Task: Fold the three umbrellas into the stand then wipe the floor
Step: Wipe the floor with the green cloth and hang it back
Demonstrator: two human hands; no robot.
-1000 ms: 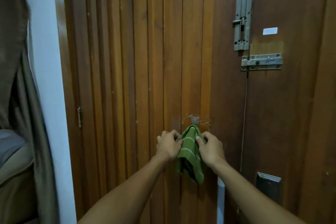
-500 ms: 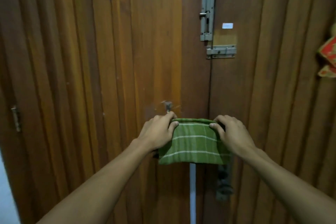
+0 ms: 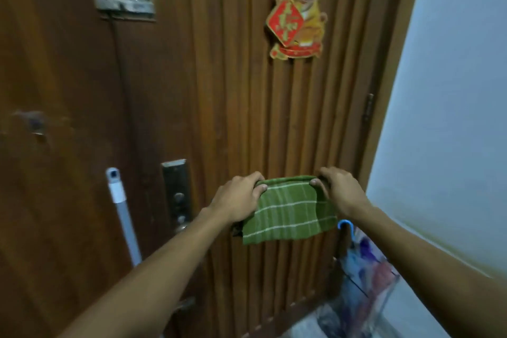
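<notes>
A green cloth (image 3: 288, 214) with thin white stripes hangs spread between my two hands, in front of a wooden door. My left hand (image 3: 238, 197) grips its upper left corner and my right hand (image 3: 338, 192) grips its upper right corner. Below the cloth, at the lower right, a clear stand (image 3: 384, 296) against the wall holds folded umbrellas; one has a blue hooked handle (image 3: 346, 225). The umbrellas are blurred and partly hidden by my right forearm.
The brown wooden door (image 3: 247, 104) fills the view, with a metal lock plate (image 3: 177, 195), a bolt latch (image 3: 123, 5) and a tiger decoration (image 3: 299, 5). A white and grey pole (image 3: 123, 214) leans against the door at left. A pale wall (image 3: 452, 104) stands at right.
The cloth came off the hook on the door and now hangs spread wide between both hands. My view and hands have swung right, bringing the umbrella stand and the wall into sight.
</notes>
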